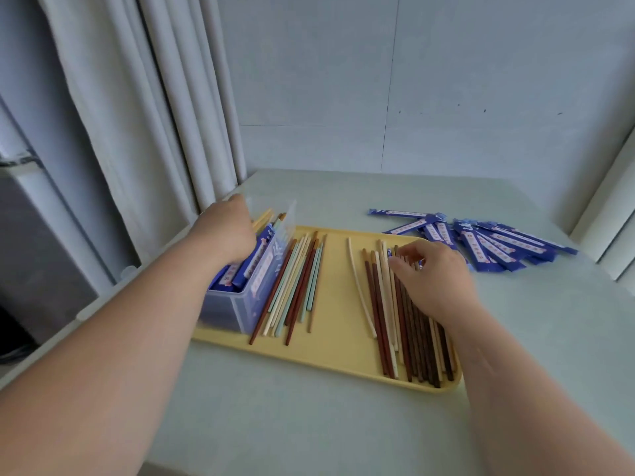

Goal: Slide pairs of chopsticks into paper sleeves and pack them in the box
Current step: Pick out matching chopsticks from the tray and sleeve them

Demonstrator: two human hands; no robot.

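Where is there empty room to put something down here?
Bare spots: the strip of tray between the left chopstick bunch and the lone white chopstick; the table in front of the tray; the table behind it, between box and blue sleeves. Crowded: the tray's right side, where the right hand rests on brown chopsticks.

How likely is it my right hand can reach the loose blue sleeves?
Probably yes: the right hand touches chopsticks on the tray, and the sleeves lie just beyond it on the table with nothing between.
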